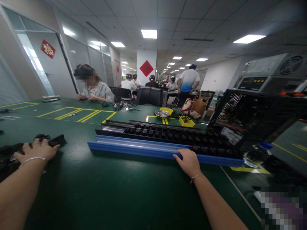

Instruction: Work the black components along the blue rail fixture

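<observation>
On the left, my left hand lies with spread fingers over a pile of black parts; the palm hides what is under it. A black piece sticks out past my thumb. My right hand is closed over the near edge of a long blue channel rail, its fingertips partly hidden. Round black parts stand in a row inside the rail's right half. Behind it, black rails hold more rows of small round black parts.
A metal bowl and yellow trays stand behind the rails. To the right are an open black computer case and a clear bottle with a blue cap. Across the green table a person sits working.
</observation>
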The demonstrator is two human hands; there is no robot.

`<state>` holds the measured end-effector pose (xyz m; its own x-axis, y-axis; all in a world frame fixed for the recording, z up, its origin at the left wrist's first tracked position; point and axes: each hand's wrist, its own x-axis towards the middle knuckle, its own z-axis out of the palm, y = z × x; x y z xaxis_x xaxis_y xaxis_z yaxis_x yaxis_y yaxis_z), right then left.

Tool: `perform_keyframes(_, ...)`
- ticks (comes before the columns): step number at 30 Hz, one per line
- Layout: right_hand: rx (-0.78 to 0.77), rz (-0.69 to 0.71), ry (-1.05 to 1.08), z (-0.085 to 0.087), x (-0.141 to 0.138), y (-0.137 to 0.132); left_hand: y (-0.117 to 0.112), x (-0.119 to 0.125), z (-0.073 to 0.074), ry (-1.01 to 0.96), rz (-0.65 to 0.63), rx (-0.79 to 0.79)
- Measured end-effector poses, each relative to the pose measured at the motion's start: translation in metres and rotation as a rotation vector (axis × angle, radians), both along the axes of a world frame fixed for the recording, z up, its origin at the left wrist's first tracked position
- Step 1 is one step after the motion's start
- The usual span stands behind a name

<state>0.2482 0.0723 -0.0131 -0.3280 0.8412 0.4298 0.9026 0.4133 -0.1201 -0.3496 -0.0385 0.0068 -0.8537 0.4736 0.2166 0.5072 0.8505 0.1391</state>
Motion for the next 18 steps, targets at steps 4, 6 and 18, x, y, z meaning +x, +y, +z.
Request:
perform_keyframes(4, 0.024, 0.014, 0.028, -0.001, 0.0, 0.0, 0.017, 0.011, 0.01, 0.016, 0.014, 0.129)
perform_keyframes(6, 0.047, 0.033, 0.069, -0.001, -0.001, -0.001, 0.027, 0.027, 0.016, 0.095, -0.06, 0.255)
perform_keyframes(18, 0.297, -0.335, 0.239, -0.005, 0.011, 0.007, 0.083, 0.264, 0.009, 0.272, -0.962, 0.503)
